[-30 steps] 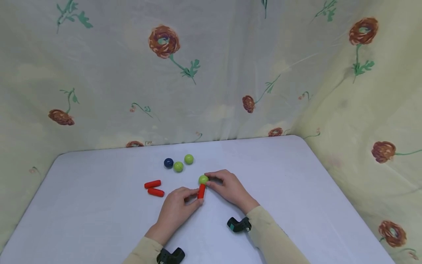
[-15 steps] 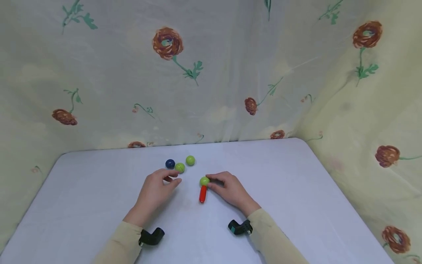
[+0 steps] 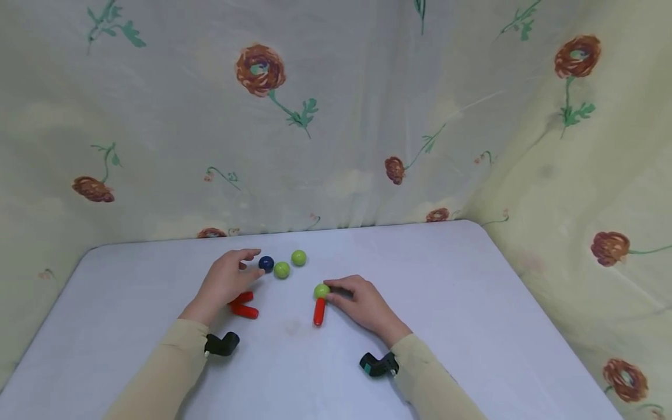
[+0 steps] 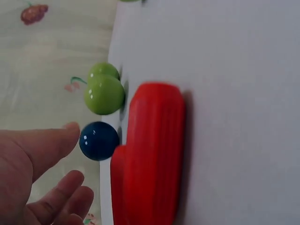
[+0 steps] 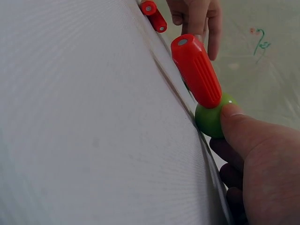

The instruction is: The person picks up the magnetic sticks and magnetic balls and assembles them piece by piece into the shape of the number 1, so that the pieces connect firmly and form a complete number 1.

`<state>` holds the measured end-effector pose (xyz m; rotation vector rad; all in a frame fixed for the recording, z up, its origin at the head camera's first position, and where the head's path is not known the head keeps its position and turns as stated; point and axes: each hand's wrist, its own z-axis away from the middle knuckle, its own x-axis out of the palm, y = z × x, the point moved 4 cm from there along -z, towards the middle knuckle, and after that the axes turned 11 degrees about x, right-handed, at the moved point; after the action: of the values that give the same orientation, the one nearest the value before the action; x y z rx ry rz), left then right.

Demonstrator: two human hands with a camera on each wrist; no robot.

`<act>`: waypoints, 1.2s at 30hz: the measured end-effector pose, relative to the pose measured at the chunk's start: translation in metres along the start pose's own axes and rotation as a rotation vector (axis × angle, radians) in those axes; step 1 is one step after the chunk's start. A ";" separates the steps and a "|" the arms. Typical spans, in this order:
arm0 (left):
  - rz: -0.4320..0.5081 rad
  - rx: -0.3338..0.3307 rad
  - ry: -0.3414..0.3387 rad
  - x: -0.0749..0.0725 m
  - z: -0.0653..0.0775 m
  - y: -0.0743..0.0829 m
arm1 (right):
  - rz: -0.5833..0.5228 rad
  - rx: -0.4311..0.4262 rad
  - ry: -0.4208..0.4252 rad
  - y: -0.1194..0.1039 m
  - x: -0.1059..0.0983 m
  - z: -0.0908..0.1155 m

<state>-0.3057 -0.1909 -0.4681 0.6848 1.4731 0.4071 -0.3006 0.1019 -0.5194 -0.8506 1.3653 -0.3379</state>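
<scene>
Head view — left hand (image 3: 224, 281) beside navy ball (image 3: 267, 264), thumb (image 3: 254, 275) and fingers (image 3: 245, 255) apart.

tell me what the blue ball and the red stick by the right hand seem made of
Blue ball: glossy, with sharp highlights; perhaps plastic or lacquered wood.
Red stick: probably moulded plastic with a soft sheen, judging by its even ridges.
</scene>
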 end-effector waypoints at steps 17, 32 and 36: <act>-0.087 0.030 -0.056 0.009 -0.029 -0.012 | -0.006 -0.021 0.007 -0.001 -0.002 -0.002; 0.069 0.038 0.074 0.000 0.013 0.003 | -0.003 -0.011 -0.003 -0.002 -0.001 0.002; 0.144 0.085 0.088 0.007 0.030 0.016 | 0.004 -0.004 -0.005 0.000 -0.001 0.001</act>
<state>-0.2727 -0.1798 -0.4649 0.8532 1.5356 0.4921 -0.3004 0.1031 -0.5189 -0.8512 1.3636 -0.3299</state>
